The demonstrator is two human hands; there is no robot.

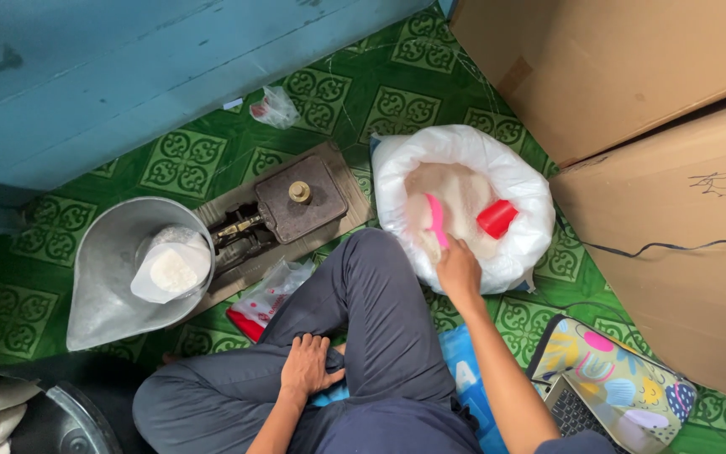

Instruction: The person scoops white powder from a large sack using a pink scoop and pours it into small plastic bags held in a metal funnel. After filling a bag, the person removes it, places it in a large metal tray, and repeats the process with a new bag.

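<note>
Landmark is the scale [283, 210], a dark balance on cardboard on the green floor. Left of it, touching its arm, the metal pan [119, 269] holds a small clear bag [172, 267] of white grain, mouth open. Below the scale, near your knee, lies a red-and-white plastic packet [264, 304]. Your left hand [308, 366] rests flat on your thigh below the scale, fingers loosely apart, holding nothing. Above the scale, a crumpled wrapper [274, 107] lies by the blue wall. Right of the scale, just beside it, sits the white sack [464, 202], open, full of grain. Your right hand [458, 271] is at the sack's near rim, clamped on the pink scoop [437, 220], its blade down in the grain. A red cup [497, 219] lies in the sack right of the scoop.
</note>
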